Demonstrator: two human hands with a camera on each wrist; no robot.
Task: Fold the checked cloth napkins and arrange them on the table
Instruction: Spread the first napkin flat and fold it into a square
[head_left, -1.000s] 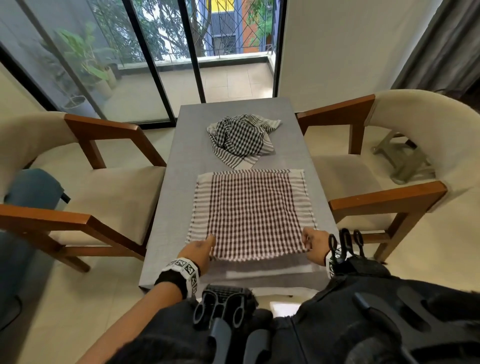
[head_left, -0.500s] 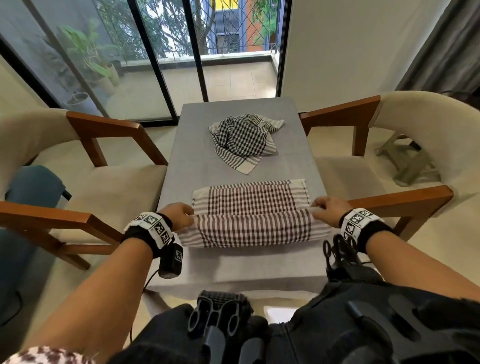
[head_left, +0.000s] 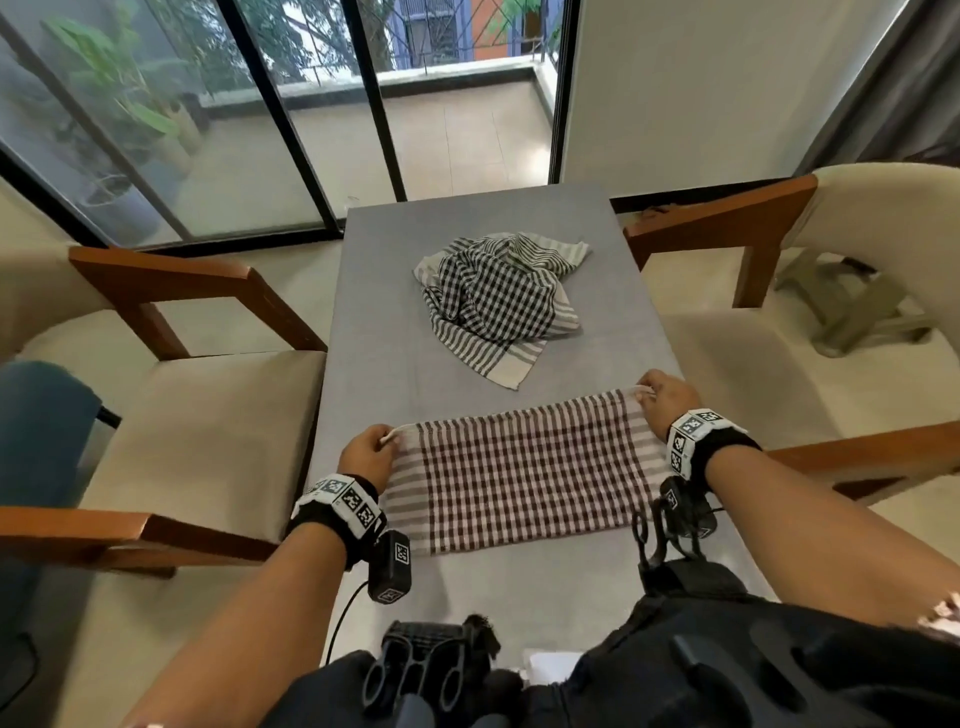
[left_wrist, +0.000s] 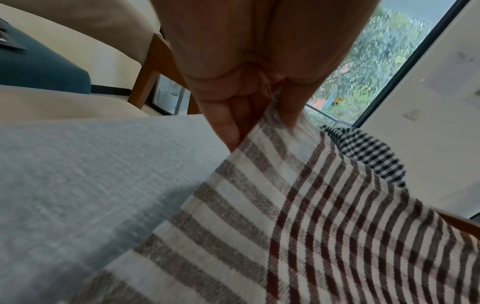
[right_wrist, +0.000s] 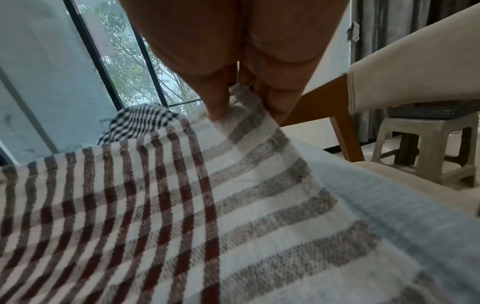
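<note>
Both hands, left hand (head_left: 368, 457) and right hand (head_left: 667, 397), pinch the red checked napkin (head_left: 519, 475) far corners near the bench (head_left: 379, 332) front edge; I'd line the edges up before letting go.

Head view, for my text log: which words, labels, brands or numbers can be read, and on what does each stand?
No readable text in any view.
Wristbands: black-and-white square code markers only, no letters or digits.
Small black unit under the left wrist: the same kind of markers.
Maroon checked napkin, black checked napkin, grey table: no label shows.
</note>
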